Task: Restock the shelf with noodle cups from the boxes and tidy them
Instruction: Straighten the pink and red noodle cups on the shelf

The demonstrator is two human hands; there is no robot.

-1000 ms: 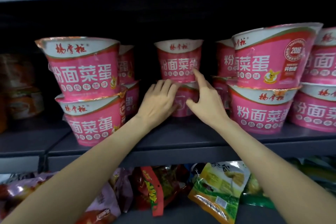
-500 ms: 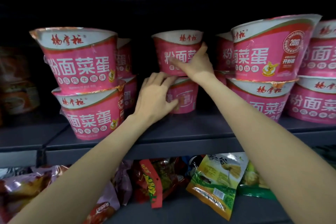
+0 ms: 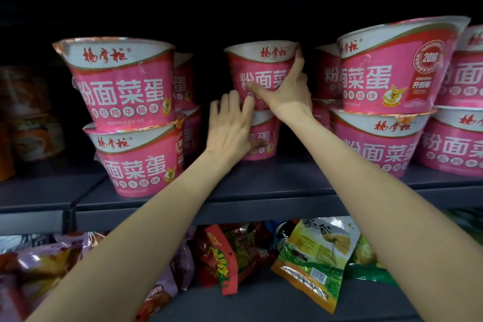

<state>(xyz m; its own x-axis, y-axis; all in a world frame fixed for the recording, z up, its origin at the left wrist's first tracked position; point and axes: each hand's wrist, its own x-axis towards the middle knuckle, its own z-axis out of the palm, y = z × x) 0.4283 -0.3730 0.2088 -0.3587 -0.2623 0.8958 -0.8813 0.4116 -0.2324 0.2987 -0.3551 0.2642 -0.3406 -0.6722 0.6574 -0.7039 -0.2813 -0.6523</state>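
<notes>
Change: my right hand (image 3: pixel 286 93) has climbed from the lower cup to the top middle cup (image 3: pixel 257 73); forefinger now at its rim, thumb across its front.
Right grip: spread wide, spanning the top cup's right side, fingers straight rather than curled.
Left grip: my left hand (image 3: pixel 231 125) stays flat, fingers straight, pressed to the bottom middle cup (image 3: pixel 261 138).
Where the cups are: stacked two high, set back on the shelf (image 3: pixel 274 185), behind the front stacks.
Neighbours: left stack (image 3: pixel 125 112) and right stack (image 3: pixel 386 102) sit nearer the shelf edge.
Meaning: I judge I'm steadying both cups to slide the stack forward into line.
Below: snack bags (image 3: pixel 313 256) on the lower shelf.
</notes>
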